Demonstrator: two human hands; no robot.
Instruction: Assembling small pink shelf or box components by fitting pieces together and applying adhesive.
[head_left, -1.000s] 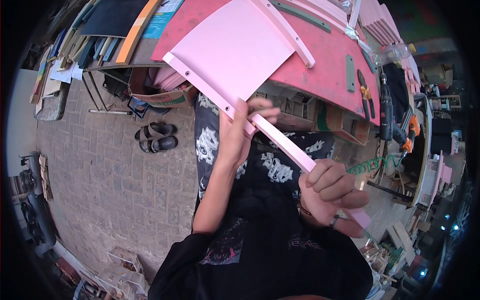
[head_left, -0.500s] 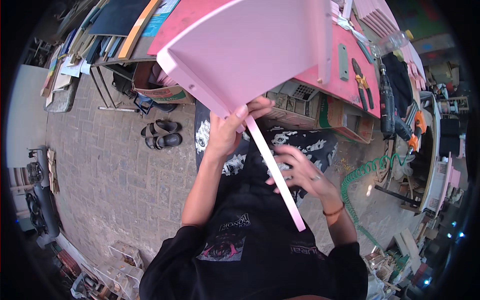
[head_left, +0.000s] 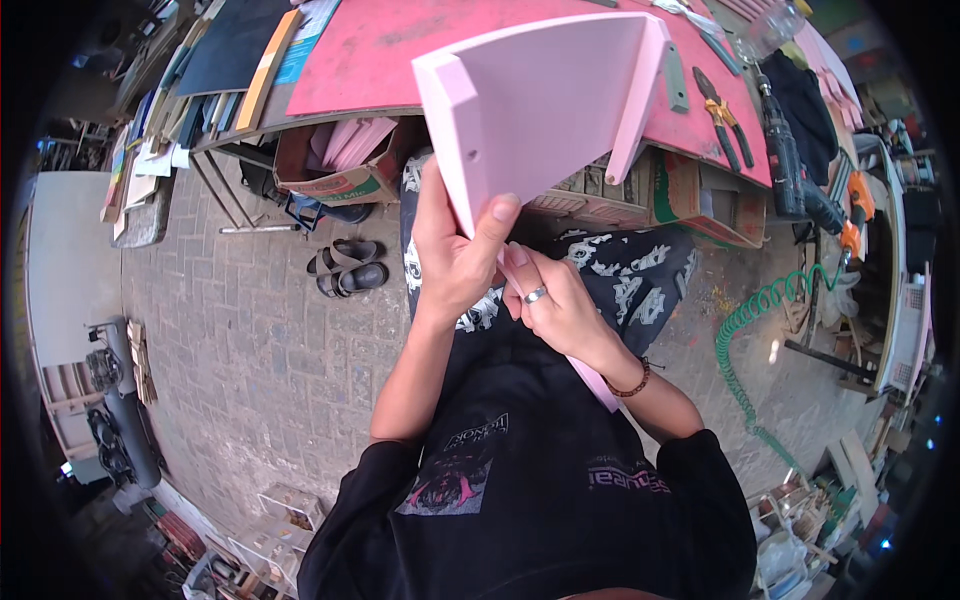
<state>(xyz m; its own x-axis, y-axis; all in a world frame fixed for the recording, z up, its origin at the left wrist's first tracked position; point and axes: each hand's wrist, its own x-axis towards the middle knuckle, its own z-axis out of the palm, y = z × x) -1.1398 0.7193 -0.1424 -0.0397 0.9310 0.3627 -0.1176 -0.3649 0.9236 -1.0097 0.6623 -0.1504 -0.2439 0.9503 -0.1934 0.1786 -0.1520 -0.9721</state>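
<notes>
My left hand (head_left: 452,270) is clamped on the near end of a pink rail (head_left: 458,140), thumb on its right side and fingers wrapped around its left. That rail edges a curved pink panel (head_left: 550,110), which I hold up tilted in front of me, partly covering the red tabletop (head_left: 380,60); a second pink rail (head_left: 640,100) runs along the panel's right side. My right hand (head_left: 560,305), just beside the left and a little nearer me, is closed around a narrow pink strip (head_left: 596,384), whose near end shows beneath my wrist, in front of my black shirt (head_left: 540,500). I cannot tell whether the strip's far end touches the rail, since my fingers hide it. On the tabletop to the right lie a grey-green bar (head_left: 676,85) and orange-handled pliers (head_left: 725,115), with a drill (head_left: 783,155) farther right. Below the far left side sits a cardboard box (head_left: 340,187) of pink pieces, and nearer, sandals (head_left: 348,268) rest on the paving (head_left: 240,360).
</notes>
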